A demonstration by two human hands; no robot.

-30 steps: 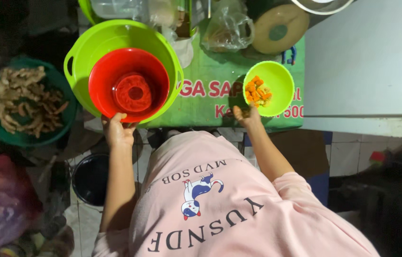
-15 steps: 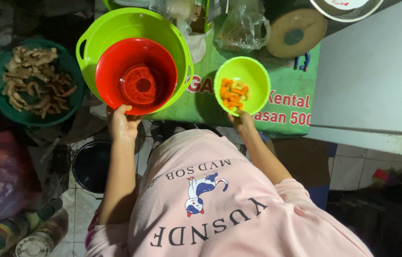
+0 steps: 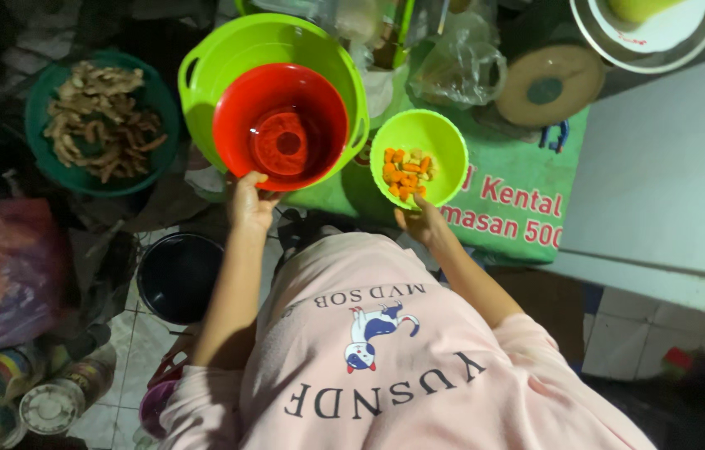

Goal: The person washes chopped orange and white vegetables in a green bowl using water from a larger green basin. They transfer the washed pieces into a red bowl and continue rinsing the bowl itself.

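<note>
Left hand point(image 3: 250, 202) grips near rim of red bowl point(image 3: 280, 125) – thumb over edge, fingers under. Red bowl sits nested in larger green tub point(image 3: 227, 58), just beyond grip. Right hand point(image 3: 421, 223) closed on near rim of small green bowl point(image 3: 419, 157) holding orange and yellow pieces point(image 3: 406, 170). Beneath and right of it – green printed sheet point(image 3: 519, 208) with pale and red lettering. Far left of left grip, dark green basin point(image 3: 60, 171) of brown roots. Clear plastic bag point(image 3: 456, 67) beyond small bowl.
</note>
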